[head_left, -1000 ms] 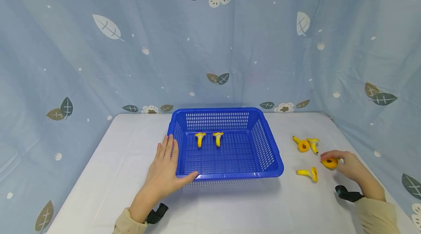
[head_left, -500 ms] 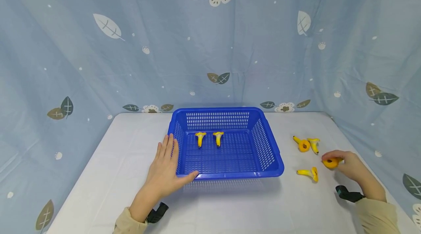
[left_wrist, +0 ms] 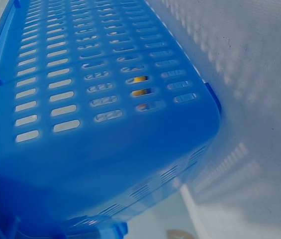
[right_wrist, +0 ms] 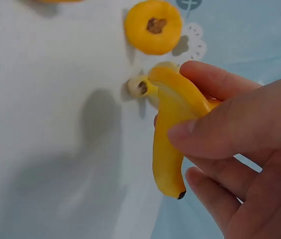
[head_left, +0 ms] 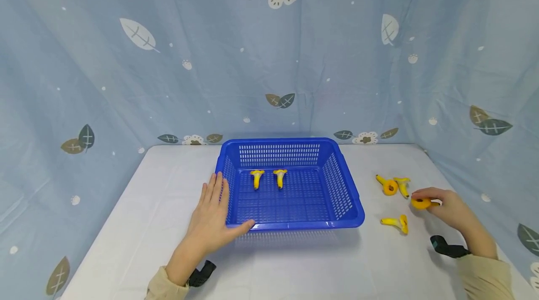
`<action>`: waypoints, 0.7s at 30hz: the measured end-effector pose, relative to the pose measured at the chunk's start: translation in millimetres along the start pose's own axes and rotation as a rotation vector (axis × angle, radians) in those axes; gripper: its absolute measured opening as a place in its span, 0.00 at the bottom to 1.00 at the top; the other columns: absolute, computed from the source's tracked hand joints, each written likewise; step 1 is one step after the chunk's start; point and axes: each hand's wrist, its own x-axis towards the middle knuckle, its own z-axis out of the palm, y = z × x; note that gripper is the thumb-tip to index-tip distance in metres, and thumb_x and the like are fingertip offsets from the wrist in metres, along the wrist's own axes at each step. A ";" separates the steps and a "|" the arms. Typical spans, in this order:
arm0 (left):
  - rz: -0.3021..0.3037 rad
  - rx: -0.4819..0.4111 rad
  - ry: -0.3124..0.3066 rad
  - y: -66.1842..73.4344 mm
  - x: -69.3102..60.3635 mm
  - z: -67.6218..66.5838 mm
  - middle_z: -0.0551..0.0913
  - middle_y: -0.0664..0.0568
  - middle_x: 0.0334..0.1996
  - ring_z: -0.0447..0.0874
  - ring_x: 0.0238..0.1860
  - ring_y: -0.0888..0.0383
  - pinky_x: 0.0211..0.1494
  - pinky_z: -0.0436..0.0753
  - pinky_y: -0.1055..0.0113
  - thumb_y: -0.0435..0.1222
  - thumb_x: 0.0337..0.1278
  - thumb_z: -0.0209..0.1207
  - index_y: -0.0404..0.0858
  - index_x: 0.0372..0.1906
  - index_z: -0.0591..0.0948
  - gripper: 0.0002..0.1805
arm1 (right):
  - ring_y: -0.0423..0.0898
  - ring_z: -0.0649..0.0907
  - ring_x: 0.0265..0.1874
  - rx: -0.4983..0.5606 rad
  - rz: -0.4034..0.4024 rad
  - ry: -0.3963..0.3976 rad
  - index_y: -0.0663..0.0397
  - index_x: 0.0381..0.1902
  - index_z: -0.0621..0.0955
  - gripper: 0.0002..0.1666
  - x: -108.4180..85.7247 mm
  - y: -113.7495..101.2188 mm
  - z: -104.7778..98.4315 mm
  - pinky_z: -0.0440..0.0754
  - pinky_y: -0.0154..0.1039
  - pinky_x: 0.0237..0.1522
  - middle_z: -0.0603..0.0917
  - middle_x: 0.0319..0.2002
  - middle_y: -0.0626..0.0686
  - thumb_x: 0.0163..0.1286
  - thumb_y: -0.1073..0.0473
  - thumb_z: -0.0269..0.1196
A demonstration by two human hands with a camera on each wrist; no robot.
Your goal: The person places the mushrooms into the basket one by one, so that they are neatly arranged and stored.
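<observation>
My right hand (head_left: 450,208) pinches a yellow chanterelle-like mushroom (right_wrist: 167,149) between thumb and fingers, slightly above the white table at the right. Its cap (head_left: 420,203) points left in the head view. My left hand (head_left: 208,223) rests with straight, spread fingers on the left rim of a blue plastic basket (head_left: 294,226), thumb along the front rim. Inside the basket, two similar mushrooms, one on the left (head_left: 257,180) and one beside it (head_left: 280,179), lie side by side. Through the basket wall (left_wrist: 105,164), bits of yellow show in the left wrist view.
Right of the basket lie more mushrooms: one showing its round cap (head_left: 389,187), one close beside it (head_left: 403,187), and one nearer the front (head_left: 395,222). The white tabletop (head_left: 303,272) ends at a blue patterned curtain (head_left: 202,56) behind and at the sides.
The right hand has lifted its mushroom slightly off the table, its cap now a little higher and tilted. The left hand and basket have stayed put.
</observation>
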 end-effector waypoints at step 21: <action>0.004 0.002 0.009 1.8 -0.2 1.1 0.47 0.28 0.76 0.39 0.77 0.36 0.77 0.46 0.44 0.73 0.48 0.56 0.21 0.73 0.56 0.66 | 0.47 0.76 0.50 0.067 -0.035 0.048 0.61 0.53 0.84 0.18 18.6 -36.7 -6.9 0.73 0.73 0.48 0.82 0.52 0.66 0.65 0.68 0.65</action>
